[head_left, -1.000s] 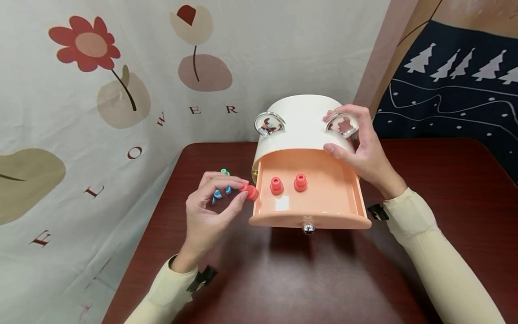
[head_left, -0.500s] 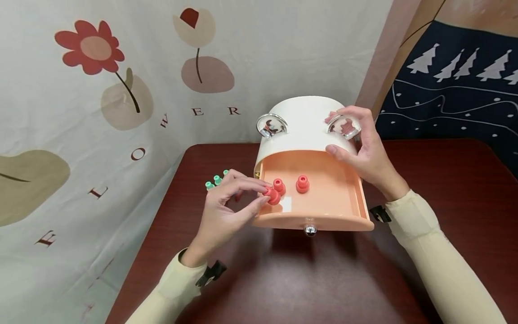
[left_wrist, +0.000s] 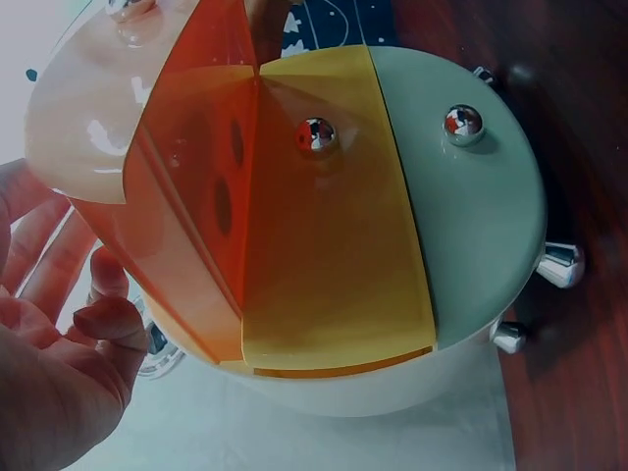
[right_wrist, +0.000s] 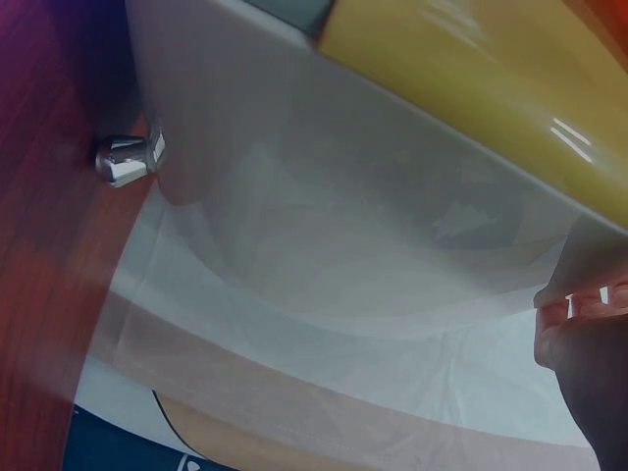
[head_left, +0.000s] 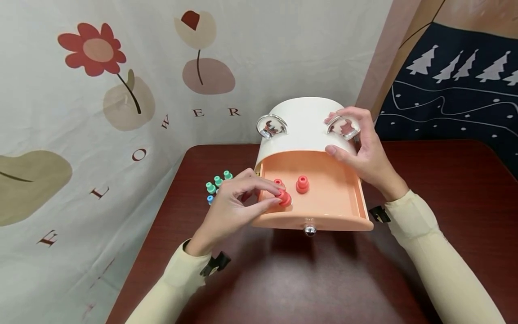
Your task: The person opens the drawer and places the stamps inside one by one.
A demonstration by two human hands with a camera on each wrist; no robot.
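Red and stepped, the held piece (head_left: 285, 198) is best set down base-first in the peach drawer (head_left: 332, 193), between the hands, with a gap left from the two upright red pieces (head_left: 302, 184) and no sideways drag on release. It is pinched by the left hand (head_left: 232, 207), thumb against fingertips, within the drawer's walls; whether its floor is touched cannot be told. By the right hand (head_left: 364, 150), thumb and fingers parted widely about a silver disc (head_left: 344, 127), the white cabinet (head_left: 305, 121) is touched, seemingly steadied. Beyond the left knuckles, green pieces (head_left: 218, 181) are seen.
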